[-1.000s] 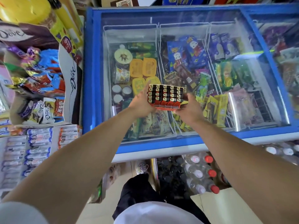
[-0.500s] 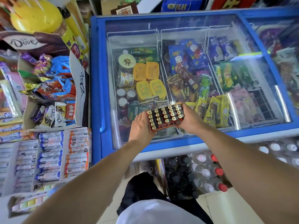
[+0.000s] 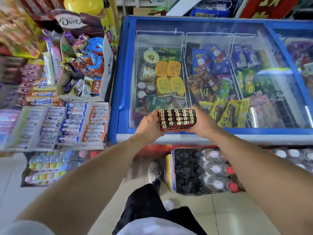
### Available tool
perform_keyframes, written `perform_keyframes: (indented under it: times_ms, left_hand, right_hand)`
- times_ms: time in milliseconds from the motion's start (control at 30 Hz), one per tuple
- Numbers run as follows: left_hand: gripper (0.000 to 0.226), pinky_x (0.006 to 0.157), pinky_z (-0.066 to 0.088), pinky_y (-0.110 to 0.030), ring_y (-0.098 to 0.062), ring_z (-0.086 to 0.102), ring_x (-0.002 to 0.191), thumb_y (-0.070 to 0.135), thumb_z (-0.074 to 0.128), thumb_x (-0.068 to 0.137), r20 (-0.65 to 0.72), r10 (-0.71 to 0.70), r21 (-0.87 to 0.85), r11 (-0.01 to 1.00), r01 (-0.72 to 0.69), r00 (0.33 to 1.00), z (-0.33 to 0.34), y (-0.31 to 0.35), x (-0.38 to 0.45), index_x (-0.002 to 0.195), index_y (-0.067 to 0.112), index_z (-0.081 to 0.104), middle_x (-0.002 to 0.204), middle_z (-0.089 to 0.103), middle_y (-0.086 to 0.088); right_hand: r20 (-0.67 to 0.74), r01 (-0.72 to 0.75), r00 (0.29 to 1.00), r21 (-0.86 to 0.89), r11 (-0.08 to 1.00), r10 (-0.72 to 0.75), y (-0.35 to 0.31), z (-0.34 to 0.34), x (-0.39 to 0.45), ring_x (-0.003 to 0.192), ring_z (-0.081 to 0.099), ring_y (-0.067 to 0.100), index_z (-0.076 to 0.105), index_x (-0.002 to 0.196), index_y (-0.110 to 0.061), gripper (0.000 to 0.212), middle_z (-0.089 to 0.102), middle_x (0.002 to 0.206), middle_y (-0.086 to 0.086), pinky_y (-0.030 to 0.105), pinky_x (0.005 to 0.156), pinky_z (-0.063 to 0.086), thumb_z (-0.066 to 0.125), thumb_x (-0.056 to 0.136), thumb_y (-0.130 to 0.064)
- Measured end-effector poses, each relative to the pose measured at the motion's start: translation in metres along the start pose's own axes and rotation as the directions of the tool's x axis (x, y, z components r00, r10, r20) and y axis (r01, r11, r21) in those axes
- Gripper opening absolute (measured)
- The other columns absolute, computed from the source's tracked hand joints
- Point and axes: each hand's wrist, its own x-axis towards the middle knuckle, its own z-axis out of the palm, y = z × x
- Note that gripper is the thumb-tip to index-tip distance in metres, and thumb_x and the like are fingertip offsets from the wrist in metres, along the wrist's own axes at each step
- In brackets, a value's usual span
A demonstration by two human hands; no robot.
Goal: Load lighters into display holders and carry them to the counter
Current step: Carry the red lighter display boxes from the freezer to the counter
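Both my left hand [image 3: 149,123] and right hand [image 3: 200,122] fingers clamp the red rectangular lighter-filled display holder [image 3: 177,119] level over the blue glass-topped freezer's [image 3: 122,68] near edge so nothing tips out

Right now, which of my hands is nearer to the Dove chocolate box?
Left. Your left hand grips the lighter holder on the side toward the Dove chocolate box; your right hand grips the holder's opposite side, farther from it.
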Motion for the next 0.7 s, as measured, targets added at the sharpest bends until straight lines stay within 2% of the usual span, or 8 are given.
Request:
perform_keyframes:
  times_ms: [133,267,367,400,467,533,600,700]
  left_hand:
    - [0.066,0.071,0.043,-0.024,-0.012,0.056,0.084,0.015,0.086,0.070,-0.044,-0.057,-0.060,0.997,0.054,0.997,-0.017,-0.008,-0.049,0.126,0.018,0.051,0.094,0.062,0.010]
    - [0.072,0.077,0.059,-0.034,-0.008,0.069,0.082,0.020,0.089,0.066,-0.076,-0.176,-0.193,0.968,0.159,0.981,-0.031,-0.039,-0.116,0.128,0.026,0.052,0.093,0.071,0.011]
    - [0.071,0.079,0.058,-0.024,-0.001,0.069,0.086,0.018,0.091,0.064,-0.123,-0.256,-0.269,0.939,0.216,0.959,-0.044,-0.072,-0.161,0.122,0.029,0.053,0.097,0.071,0.013]
    - [0.068,0.075,0.055,-0.014,0.007,0.067,0.084,0.017,0.091,0.065,-0.131,-0.278,-0.294,0.928,0.230,0.952,-0.051,-0.082,-0.177,0.118,0.030,0.051,0.095,0.069,0.017]
    - [0.067,0.066,0.047,-0.002,0.017,0.062,0.078,0.014,0.091,0.069,-0.141,-0.331,-0.348,0.899,0.266,0.933,-0.066,-0.102,-0.207,0.119,0.031,0.049,0.091,0.065,0.022]
    - [0.072,0.077,0.052,-0.010,0.008,0.067,0.089,0.018,0.090,0.069,-0.168,-0.363,-0.395,0.877,0.275,0.917,-0.083,-0.125,-0.235,0.128,0.027,0.051,0.099,0.070,0.018]
    - [0.079,0.083,0.060,-0.033,-0.005,0.072,0.094,0.025,0.089,0.065,-0.194,-0.381,-0.442,0.856,0.266,0.904,-0.102,-0.148,-0.261,0.134,0.030,0.051,0.108,0.073,0.014]
    - [0.081,0.077,0.062,-0.046,-0.008,0.073,0.093,0.016,0.090,0.065,-0.270,-0.439,-0.506,0.822,0.262,0.857,-0.136,-0.193,-0.298,0.135,0.033,0.053,0.109,0.074,0.014]
  right_hand:
    - [0.052,0.113,0.992,-0.043,0.993,-0.111,-0.019,0.002,-0.025,0.090,0.056,0.009,0.052,0.124,-0.022,0.072,0.057,0.102,-0.008,0.010,0.068,0.034,0.091,0.064,-0.019]
    - [0.153,0.157,0.973,0.109,0.981,-0.173,-0.056,0.027,-0.056,0.089,0.061,0.007,0.048,0.124,-0.029,0.069,0.062,0.103,-0.012,0.023,0.068,0.047,0.089,0.069,-0.017]
    - [0.234,0.140,0.953,0.217,0.966,-0.191,-0.088,0.062,-0.074,0.086,0.065,0.012,0.046,0.123,-0.031,0.069,0.063,0.102,-0.010,0.020,0.066,0.048,0.086,0.072,-0.008]
    - [0.248,0.149,0.946,0.244,0.958,-0.211,-0.102,0.074,-0.081,0.093,0.065,0.011,0.046,0.123,-0.033,0.072,0.064,0.107,-0.008,0.017,0.074,0.048,0.088,0.070,-0.008]
    - [0.260,0.156,0.933,0.332,0.930,-0.249,-0.132,0.100,-0.092,0.108,0.065,0.016,0.048,0.119,-0.041,0.079,0.064,0.120,-0.001,0.030,0.096,0.050,0.093,0.061,-0.012]
    - [0.287,0.168,0.910,0.404,0.899,-0.299,-0.162,0.127,-0.100,0.112,0.064,0.017,0.049,0.115,-0.050,0.085,0.063,0.126,0.000,0.041,0.103,0.048,0.098,0.051,-0.021]
    - [0.297,0.176,0.900,0.422,0.889,-0.319,-0.197,0.152,-0.108,0.111,0.065,0.015,0.049,0.113,-0.060,0.089,0.065,0.124,-0.004,0.044,0.103,0.049,0.100,0.044,-0.037]
    - [0.324,0.168,0.889,0.424,0.890,-0.323,-0.257,0.192,-0.115,0.098,0.063,0.002,0.045,0.136,-0.035,0.089,0.062,0.126,-0.002,0.018,0.091,0.050,0.092,0.066,-0.008]
